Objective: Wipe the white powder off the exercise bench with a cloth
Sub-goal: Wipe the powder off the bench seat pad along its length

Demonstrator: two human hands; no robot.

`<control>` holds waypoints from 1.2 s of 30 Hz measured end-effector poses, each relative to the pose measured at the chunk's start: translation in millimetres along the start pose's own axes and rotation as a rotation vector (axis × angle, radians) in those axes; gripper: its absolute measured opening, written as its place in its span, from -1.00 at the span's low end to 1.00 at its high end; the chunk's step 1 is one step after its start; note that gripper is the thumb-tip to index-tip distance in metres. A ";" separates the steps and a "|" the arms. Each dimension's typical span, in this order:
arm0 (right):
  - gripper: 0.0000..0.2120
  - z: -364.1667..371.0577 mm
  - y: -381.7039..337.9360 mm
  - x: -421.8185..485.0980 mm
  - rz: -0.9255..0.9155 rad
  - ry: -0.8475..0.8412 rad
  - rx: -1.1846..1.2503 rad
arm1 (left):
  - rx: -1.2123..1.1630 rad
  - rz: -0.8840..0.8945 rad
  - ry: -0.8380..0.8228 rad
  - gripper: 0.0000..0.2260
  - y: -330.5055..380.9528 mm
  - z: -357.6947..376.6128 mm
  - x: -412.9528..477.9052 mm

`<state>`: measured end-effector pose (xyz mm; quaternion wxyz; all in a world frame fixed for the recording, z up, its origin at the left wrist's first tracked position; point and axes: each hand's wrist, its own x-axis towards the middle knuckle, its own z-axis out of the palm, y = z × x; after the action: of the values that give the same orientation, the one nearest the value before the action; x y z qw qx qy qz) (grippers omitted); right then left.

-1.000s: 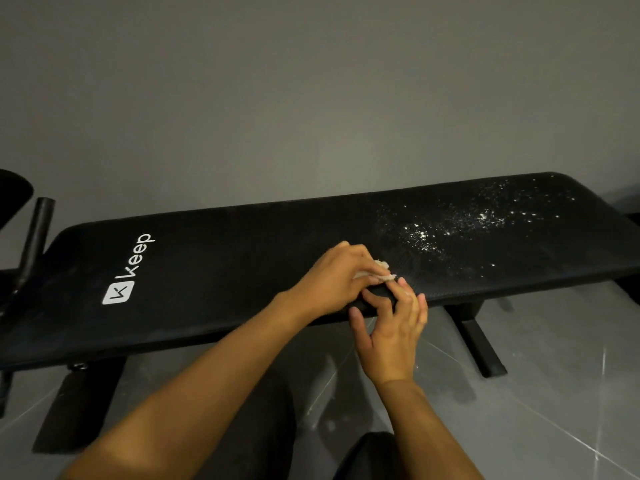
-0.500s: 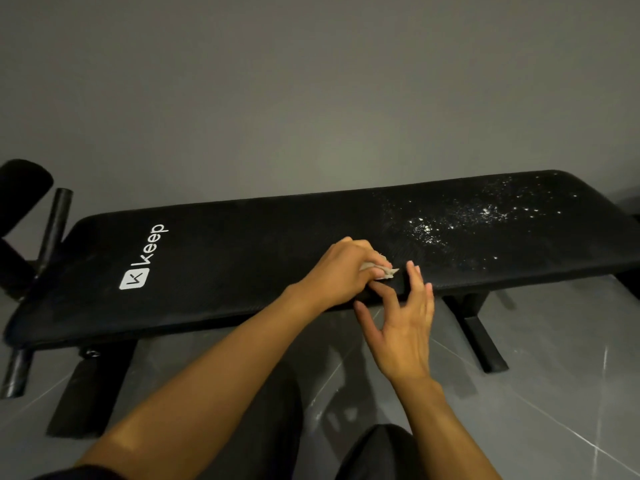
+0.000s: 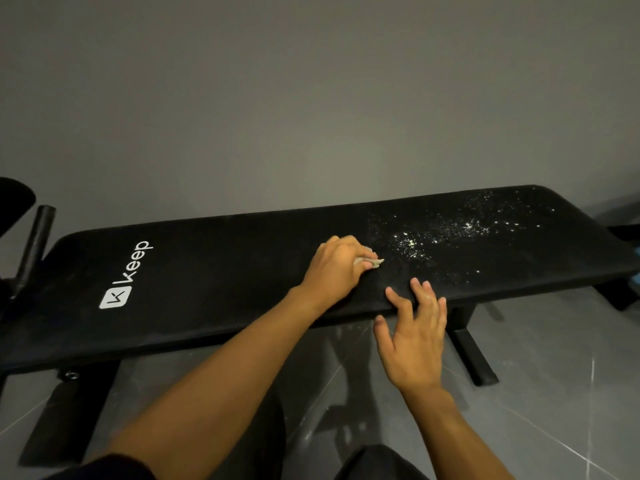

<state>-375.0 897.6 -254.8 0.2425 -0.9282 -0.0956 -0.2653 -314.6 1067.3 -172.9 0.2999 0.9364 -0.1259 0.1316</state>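
A long black exercise bench (image 3: 214,271) with a white "Keep" logo runs across the view. White powder (image 3: 446,233) is scattered over its right part. My left hand (image 3: 336,268) rests on the bench's middle and grips a small pale cloth (image 3: 372,262), of which only a corner shows past the fingers, just left of the powder. My right hand (image 3: 414,337) hovers at the bench's near edge with fingers spread and fingertips over the padding, holding nothing.
A grey wall stands right behind the bench. Black bench feet (image 3: 472,355) rest on the grey tiled floor (image 3: 554,375). A black padded roller and bar (image 3: 33,247) rise at the far left. My dark-clothed knees show at the bottom edge.
My right hand has let go of the cloth and drawn back to the right, its fingers spreading. My left hand still grips the cloth and has shifted slightly further onto the bench.
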 end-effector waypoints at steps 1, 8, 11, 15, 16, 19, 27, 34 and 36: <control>-0.55 -0.3 1.0 0.3 -0.005 0.002 -0.007 | 0.001 0.020 -0.029 -0.81 2.0 2.0 1.3; -0.55 1.5 1.3 1.2 0.001 0.006 0.004 | 0.045 0.039 -0.044 -0.79 -3.0 3.1 11.7; -0.55 1.8 3.2 1.9 0.006 -0.008 0.014 | 0.024 -0.043 -0.026 -0.80 0.8 10.3 20.7; -0.56 4.5 5.1 2.8 -0.003 0.000 0.028 | -0.011 0.064 -0.086 -0.78 -1.3 13.2 8.4; -0.56 5.4 5.2 3.1 -0.003 0.007 0.030 | 0.001 0.038 -0.067 -0.77 -2.4 12.2 12.5; -0.57 8.4 3.1 2.8 0.001 0.035 0.050 | 0.026 -0.098 0.020 -0.79 -1.8 11.4 29.5; -0.58 16.4 3.8 5.3 0.002 0.061 0.096 | -0.013 0.039 -0.122 -0.76 -10.5 5.9 12.2; -0.62 6.2 11.9 16.3 -0.080 0.026 0.005 | -0.017 0.045 -0.092 -0.75 -11.2 9.7 12.1; -0.66 2.7 12.5 23.0 -0.092 0.067 0.016 | -0.015 0.051 -0.084 -0.75 -11.3 10.1 12.1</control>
<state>-350.6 889.3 -249.4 0.2406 -0.9115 -0.1320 -0.3062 -298.0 1068.3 -182.9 0.2980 0.9354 -0.1629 0.0989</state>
